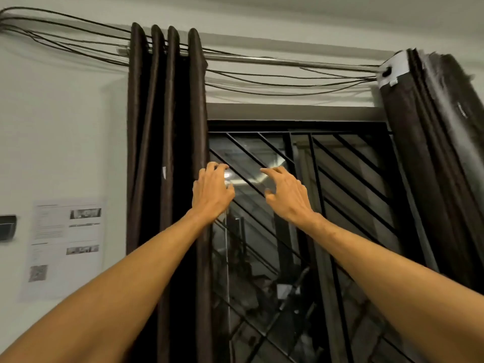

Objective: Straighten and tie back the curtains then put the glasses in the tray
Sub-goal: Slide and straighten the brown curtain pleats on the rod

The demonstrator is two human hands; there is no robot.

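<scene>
Empty hands at the black barred window (353, 179)
Left hand (212, 191), right hand (286, 195) half-curled, gripping nothing; dark brown pleated curtain (167, 153) bunched just left of it. Yank hard and the loose black cables (288, 83) above could snag, I reckon.

Print on the white paper wall notice (65, 247) is unreadable; the right dark-brown fabric curtain (432, 153) runs off-frame, blurred.

Interior of a residential room, looking at a window. A pleated brown left curtain (162, 153) and a bunched right curtain (432, 153) hang from a metal rod (275, 60) over a barred window (340, 205). Loose cables (262, 82) run along the white wall (65, 127). A printed sheet (65, 244) is stuck at left.
</scene>
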